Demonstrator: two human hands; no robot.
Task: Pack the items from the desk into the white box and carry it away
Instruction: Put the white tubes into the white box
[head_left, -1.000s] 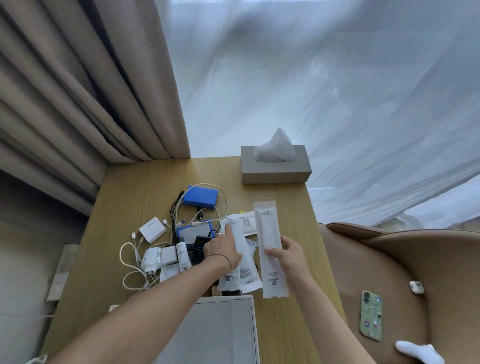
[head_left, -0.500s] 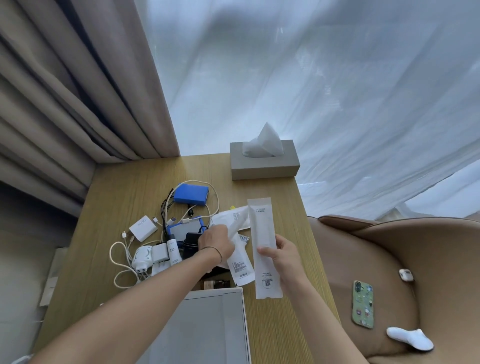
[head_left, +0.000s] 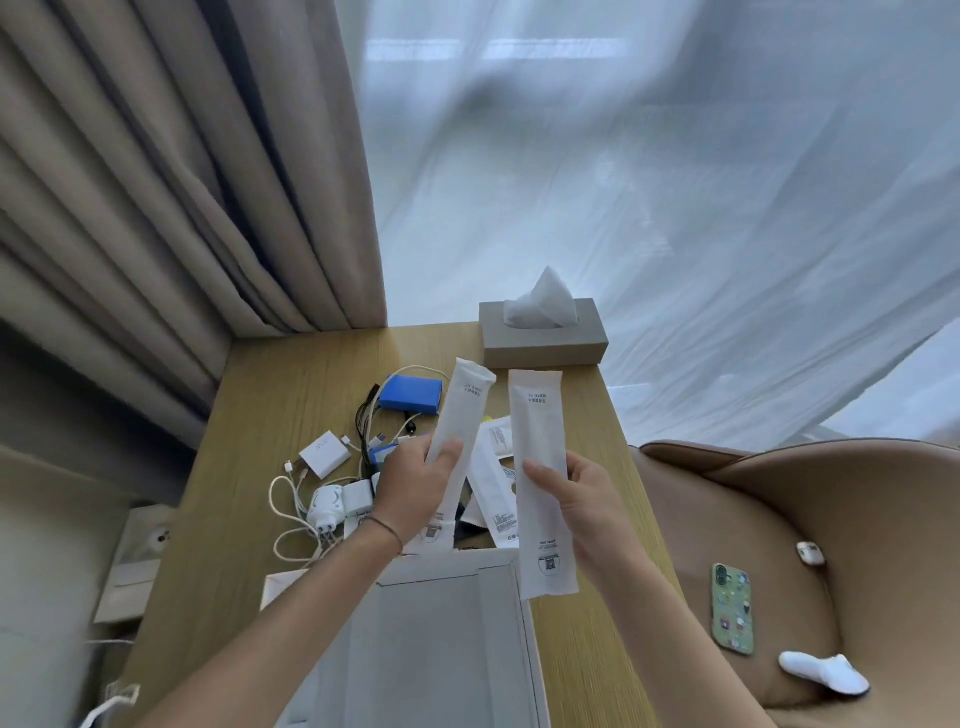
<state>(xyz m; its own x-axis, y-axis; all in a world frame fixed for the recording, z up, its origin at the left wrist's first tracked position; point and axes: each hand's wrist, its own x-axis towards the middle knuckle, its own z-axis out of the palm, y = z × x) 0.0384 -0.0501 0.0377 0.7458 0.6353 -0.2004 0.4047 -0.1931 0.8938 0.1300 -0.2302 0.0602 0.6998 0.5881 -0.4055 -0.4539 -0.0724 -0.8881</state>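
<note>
1. A wooden desk (head_left: 270, 395) is seen in the middle of the frame, with brown curtains (head_left: 156, 182) at the upper left and a thin white curtain (head_left: 649, 182) at the upper right.
2. A long white packet (head_left: 460, 410) is held up by the left hand (head_left: 415, 488), with the thumb and fingers curled round its lower part.
3. A second long white packet (head_left: 540, 467) is held up by the right hand (head_left: 587, 499), pinched between thumb and fingers near its middle. Small dark print is seen at the top and bottom of both packets.
4. The two packets are held side by side above the desk, a little apart, just over the far edge of the white box (head_left: 498, 613).
5. The white box is found at the bottom middle of the frame, open at the top. Only a grey inside is seen in it.
6. More white packets (head_left: 493, 488) are left flat on the desk between the two hands.
7. A blue box (head_left: 410, 393), a white charger (head_left: 324, 453), a white plug (head_left: 326, 506) and white cables (head_left: 285, 499) are spread on the desk left of the hands.
8. A grey tissue box (head_left: 545, 345) is placed at the far edge of the desk, with a white tissue sticking up out of it.
9. A brown chair (head_left: 831, 519) is seen at the lower right, and a green phone (head_left: 732, 608) is lying on its seat.
</note>
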